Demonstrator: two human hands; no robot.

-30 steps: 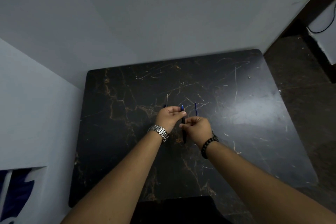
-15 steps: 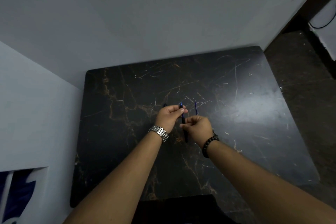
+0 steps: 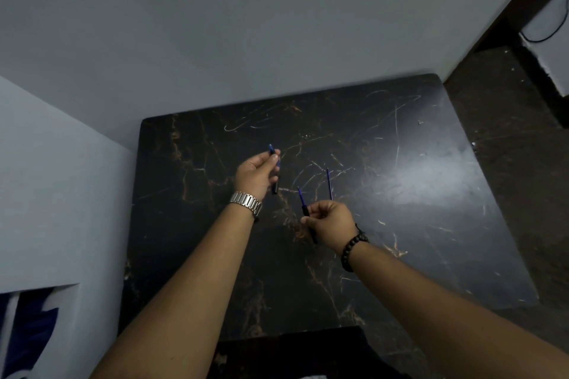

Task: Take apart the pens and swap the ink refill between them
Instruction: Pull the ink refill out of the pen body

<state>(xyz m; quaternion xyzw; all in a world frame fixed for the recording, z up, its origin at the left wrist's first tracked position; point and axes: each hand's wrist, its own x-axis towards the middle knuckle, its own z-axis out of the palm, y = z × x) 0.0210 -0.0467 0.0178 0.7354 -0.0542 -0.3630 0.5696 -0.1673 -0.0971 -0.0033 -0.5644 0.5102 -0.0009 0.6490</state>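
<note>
My left hand point(image 3: 257, 174), with a metal watch at the wrist, is closed on a dark pen front section point(image 3: 275, 168) with a blue tip pointing up. My right hand point(image 3: 331, 221), with a bead bracelet, grips the other dark pen half point(image 3: 308, 221); a thin blue refill point(image 3: 301, 195) sticks out of its top. The two hands are apart above the black marble table point(image 3: 400, 194). A second loose blue refill point(image 3: 329, 183) lies on the table just beyond my right hand.
The table stands in a corner between a grey back wall point(image 3: 277, 24) and a white wall point(image 3: 55, 194) on the left. Dark floor point(image 3: 508, 132) runs along the right. A dark object point(image 3: 292, 354) sits at the near edge between my forearms.
The pen, held together by both hands before, has come apart. My left hand moved up and left with the front section; my right hand drew down with the half carrying the refill.
</note>
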